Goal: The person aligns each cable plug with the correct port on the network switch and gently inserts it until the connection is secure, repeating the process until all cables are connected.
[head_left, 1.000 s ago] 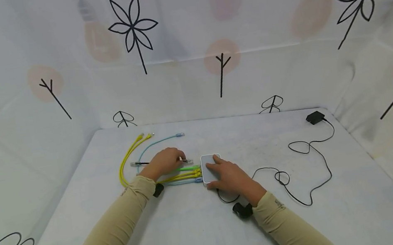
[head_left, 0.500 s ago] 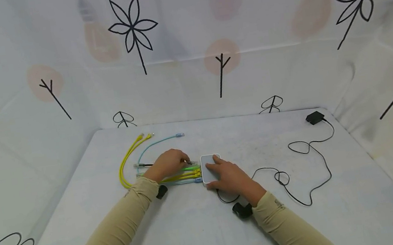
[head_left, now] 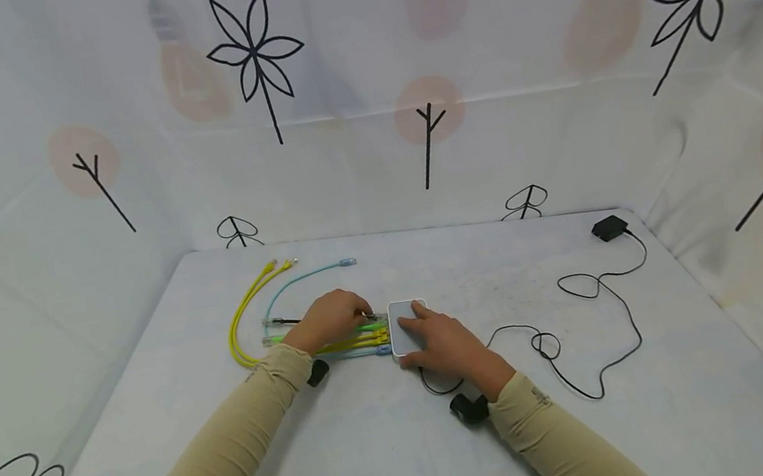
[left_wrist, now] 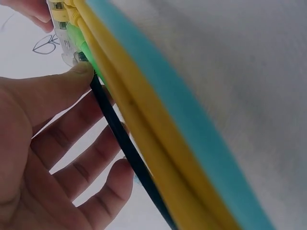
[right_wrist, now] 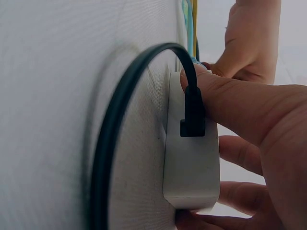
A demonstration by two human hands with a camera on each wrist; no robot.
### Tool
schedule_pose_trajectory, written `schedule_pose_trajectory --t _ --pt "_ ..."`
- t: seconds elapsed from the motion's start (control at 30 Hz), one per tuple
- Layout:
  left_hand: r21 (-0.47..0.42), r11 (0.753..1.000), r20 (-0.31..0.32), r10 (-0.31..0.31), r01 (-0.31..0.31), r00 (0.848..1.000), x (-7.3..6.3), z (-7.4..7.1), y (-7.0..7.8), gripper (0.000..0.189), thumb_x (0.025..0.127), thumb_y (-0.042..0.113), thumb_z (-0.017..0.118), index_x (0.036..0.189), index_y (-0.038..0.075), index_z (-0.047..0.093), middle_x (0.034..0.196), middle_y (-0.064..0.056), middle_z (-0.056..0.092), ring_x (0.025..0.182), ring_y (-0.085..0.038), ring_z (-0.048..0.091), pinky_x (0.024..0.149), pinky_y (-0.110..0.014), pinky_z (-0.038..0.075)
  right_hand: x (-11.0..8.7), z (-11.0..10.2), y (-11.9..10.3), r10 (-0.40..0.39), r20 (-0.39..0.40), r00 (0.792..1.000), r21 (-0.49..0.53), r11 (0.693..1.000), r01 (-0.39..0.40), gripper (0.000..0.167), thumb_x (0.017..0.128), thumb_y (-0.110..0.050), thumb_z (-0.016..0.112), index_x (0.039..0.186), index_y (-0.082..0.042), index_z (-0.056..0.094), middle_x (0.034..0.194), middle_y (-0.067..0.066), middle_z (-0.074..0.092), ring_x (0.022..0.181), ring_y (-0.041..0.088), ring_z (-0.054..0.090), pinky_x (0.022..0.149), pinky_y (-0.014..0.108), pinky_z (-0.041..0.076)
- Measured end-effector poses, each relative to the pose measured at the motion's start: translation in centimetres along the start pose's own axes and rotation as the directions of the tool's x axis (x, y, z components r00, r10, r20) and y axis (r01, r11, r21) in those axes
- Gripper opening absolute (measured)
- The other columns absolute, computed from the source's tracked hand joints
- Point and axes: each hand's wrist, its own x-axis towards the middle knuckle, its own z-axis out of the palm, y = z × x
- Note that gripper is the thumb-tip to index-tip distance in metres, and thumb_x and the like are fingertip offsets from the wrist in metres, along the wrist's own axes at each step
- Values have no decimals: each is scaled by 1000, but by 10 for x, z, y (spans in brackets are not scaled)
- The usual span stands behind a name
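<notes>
In the head view a small white network box (head_left: 405, 342) lies on the table with several network cables along its left side. My right hand (head_left: 446, 341) holds the box, fingers over its top and thumb on the near side. A black power plug (right_wrist: 193, 112) sits in the box's near face. My left hand (head_left: 331, 317) pinches a short black network cable (left_wrist: 122, 134) just behind its clear plug, at the box's left side. Beside it run a green cable (head_left: 279, 339), yellow cables (head_left: 349, 346) and a light blue cable (head_left: 354, 355). Fingers partly hide how deep the black cable's plug sits.
The yellow cables' loose ends (head_left: 272, 268) and a light blue plug (head_left: 348, 262) lie at the back left. A thin black cord (head_left: 633, 316) winds right to a black power adapter (head_left: 609, 228). Patterned cloth (head_left: 343, 170) hangs behind the white table (head_left: 382, 449).
My left hand has moved slightly right, bringing the black cable's plug up to the box's left side. The right hand and the box have stayed in place.
</notes>
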Motion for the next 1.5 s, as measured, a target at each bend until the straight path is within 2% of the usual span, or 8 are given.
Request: schedule_pose_trajectory --t 0.4,0.73,0.97,1.2,1.5 --pt "0 1000 7 -6 6 1000 -1 1 2 20 96 17 59 107 18 76 105 3 73 99 -16 66 86 -35 53 1 1 0 3 5 1000 -8 1000 -3 74 81 -48 74 144 -19 48 158 14 28 138 38 41 104 49 44" --pt "-6 1000 16 9 -9 1000 -4 -5 6 21 96 15 58 108 16 76 107 1 73 101 -17 66 88 -36 53 1 0 1 5 9 1000 -14 1000 -5 74 82 -48 74 145 -20 47 159 14 27 138 38 41 104 48 44" --pt "13 999 4 37 -38 999 -3 -4 5 20 95 14 59 106 14 76 106 0 74 99 -18 68 85 -35 54 1 0 1 1 -3 1000 -7 1000 -1 73 82 -47 74 144 -19 48 158 14 28 139 37 39 106 49 43" --pt "20 998 22 64 -65 998 -1 -6 4 20 95 13 59 104 15 77 106 0 74 99 -18 68 86 -35 55 1 0 1 -10 -5 1000 -10 1000 10 73 82 -47 74 144 -19 48 158 15 29 139 37 40 106 48 43" --pt "-7 998 17 63 -63 998 2 -2 0 20 95 15 60 106 14 76 106 0 74 99 -18 68 86 -35 54 1 -1 0 4 11 1000 -4 1000 -4 73 82 -46 74 145 -19 48 158 14 28 139 36 39 106 48 43"
